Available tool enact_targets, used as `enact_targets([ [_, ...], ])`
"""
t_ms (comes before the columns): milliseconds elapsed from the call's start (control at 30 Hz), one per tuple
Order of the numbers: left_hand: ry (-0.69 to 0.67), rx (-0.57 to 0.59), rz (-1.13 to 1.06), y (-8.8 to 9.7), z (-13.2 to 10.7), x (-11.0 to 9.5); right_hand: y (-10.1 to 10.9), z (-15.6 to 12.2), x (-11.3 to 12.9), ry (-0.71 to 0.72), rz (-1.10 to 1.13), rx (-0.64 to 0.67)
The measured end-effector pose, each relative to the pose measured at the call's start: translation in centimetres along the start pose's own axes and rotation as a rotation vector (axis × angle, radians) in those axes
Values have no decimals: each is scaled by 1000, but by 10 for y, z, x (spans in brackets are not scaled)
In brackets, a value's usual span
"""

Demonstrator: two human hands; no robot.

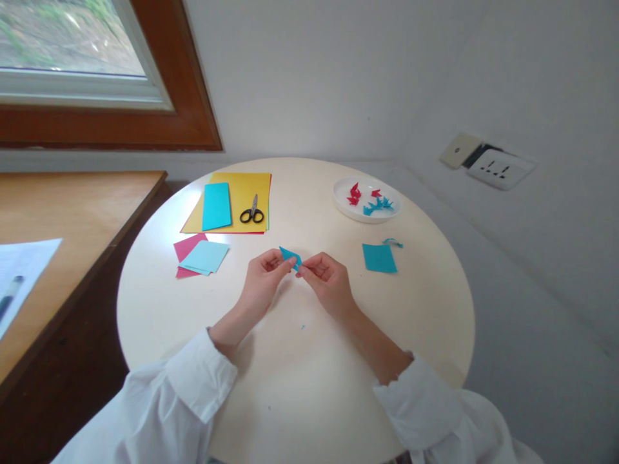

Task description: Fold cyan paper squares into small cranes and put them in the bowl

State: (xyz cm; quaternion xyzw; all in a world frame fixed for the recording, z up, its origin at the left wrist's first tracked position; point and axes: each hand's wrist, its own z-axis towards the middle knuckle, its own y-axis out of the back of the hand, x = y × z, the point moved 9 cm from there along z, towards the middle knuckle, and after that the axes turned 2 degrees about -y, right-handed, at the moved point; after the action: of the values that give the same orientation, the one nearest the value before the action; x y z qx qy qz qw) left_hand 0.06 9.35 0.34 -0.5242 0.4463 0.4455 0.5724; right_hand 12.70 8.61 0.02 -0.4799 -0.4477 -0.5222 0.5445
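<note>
A small folded piece of blue paper (290,256) is pinched between both hands over the middle of a round cream table (425,322). My left hand (264,280) has its fingertips closed on the paper's left side. My right hand (327,281) pinches its right corner. Both sleeves are white. A blue paper square (380,258) with a small blue scrap (393,243) beside it lies to the right of my hands.
Black scissors (252,214) and a blue sheet (216,205) rest on yellow paper (240,187) at the back left. Pink and light blue squares (203,256) lie nearer. A white plate (348,209) holds several red and blue folded shapes. A wooden ledge (72,219) is left.
</note>
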Motion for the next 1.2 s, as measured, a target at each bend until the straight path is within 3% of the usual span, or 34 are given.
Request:
enact_targets([
  [200,43,6,-67,-2,-1,1,-12,-4,6,34,-99,110],
  [433,103,-11,-47,-1,-1,6,5,2,13,71,15,4],
  [700,200,141,-129,-16,-6,11,-4,4,10,-5,159,120],
  [1200,170,310,-145,-31,-11,3,-5,3,2,-56,149,183],
])
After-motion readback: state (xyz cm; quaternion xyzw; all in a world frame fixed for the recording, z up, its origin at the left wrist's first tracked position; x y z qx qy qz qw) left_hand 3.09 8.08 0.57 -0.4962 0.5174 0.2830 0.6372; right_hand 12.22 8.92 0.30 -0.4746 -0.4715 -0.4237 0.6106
